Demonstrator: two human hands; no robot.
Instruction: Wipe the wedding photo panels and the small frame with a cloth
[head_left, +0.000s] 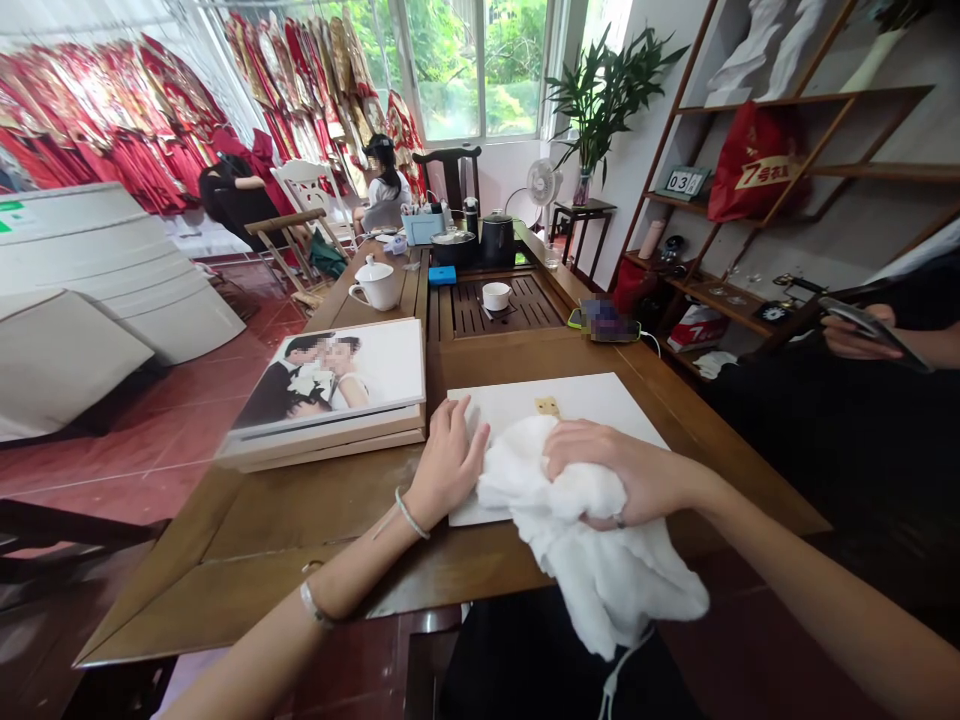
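A white board [585, 395] lies flat on the wooden table in front of me, with a small gold-coloured piece [547, 406] near its far middle. My right hand [611, 465] is closed around a bunched white cloth [570, 540], pressed against the board; the cloth's loose end hangs over the table's near edge. On the board's left side rests my left hand [452, 455], fingers stretched out, holding nothing. Just left of it is a stack of framed photo panels [390, 365], the top one showing a couple. The cloth hides part of the board.
On the wooden table [300, 520] stand a lidded white mug [375, 284], a small white cup [496, 296] on a slatted tea tray [529, 300], a blue box [442, 275] and a phone [607, 320] with a cable. At right, another person's hand [862, 335] holds a phone.
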